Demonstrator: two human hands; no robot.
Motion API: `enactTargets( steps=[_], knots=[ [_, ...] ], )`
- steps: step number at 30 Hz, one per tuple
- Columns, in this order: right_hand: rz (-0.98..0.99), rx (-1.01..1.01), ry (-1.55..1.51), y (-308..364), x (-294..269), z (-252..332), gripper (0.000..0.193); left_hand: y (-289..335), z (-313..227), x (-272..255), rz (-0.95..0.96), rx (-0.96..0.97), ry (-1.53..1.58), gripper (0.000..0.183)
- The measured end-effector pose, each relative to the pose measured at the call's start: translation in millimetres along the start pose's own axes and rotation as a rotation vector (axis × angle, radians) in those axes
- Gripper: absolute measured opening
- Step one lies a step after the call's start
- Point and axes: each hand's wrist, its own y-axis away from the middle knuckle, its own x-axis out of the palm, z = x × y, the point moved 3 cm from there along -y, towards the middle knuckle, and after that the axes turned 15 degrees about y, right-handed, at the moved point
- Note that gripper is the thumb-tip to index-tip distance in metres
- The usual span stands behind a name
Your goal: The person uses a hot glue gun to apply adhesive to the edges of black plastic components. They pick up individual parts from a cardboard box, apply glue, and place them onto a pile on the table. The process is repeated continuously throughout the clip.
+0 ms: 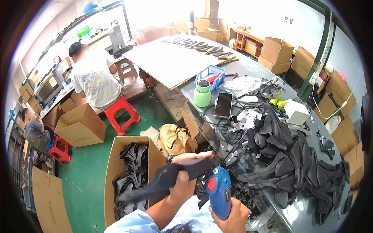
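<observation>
My left hand is closed around a long, curved black molded piece, its left end smeared by motion. Against or just beside the piece's right end is the head of a blue handheld tool with a red button. My right hand grips the tool's lower body; whether its tip touches the piece I cannot tell. Left of my hands stands an open cardboard box holding several similar black pieces. A large heap of black pieces covers the table on the right.
On the metal table are a green bottle, a phone, a blue basket and a white box. A white board bears a row of black pieces. Two people sit on red stools at left, beside a carton.
</observation>
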Motion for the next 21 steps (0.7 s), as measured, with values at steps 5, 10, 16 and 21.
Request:
enactTargets(
  steps=[5,10,16,21],
  knots=[
    [0.015,-0.010,0.079,1.6,-0.8,-8.4,0.045,-16.9,-19.4,1.5,-0.089,-0.324,-0.031,0.042],
    [0.018,-0.038,0.077,0.7,-0.7,-9.8,0.045,-26.3,-23.6,3.0,-0.083,-0.373,-0.215,0.038],
    [0.055,0.018,0.000,2.4,1.8,-11.4,0.047,-20.8,-20.3,-12.1,-0.045,-0.272,-0.399,0.026],
    [0.073,0.032,-0.043,4.6,5.3,-13.9,0.049,-22.2,-24.7,-5.7,-0.085,-0.216,-0.175,0.026]
  ],
)
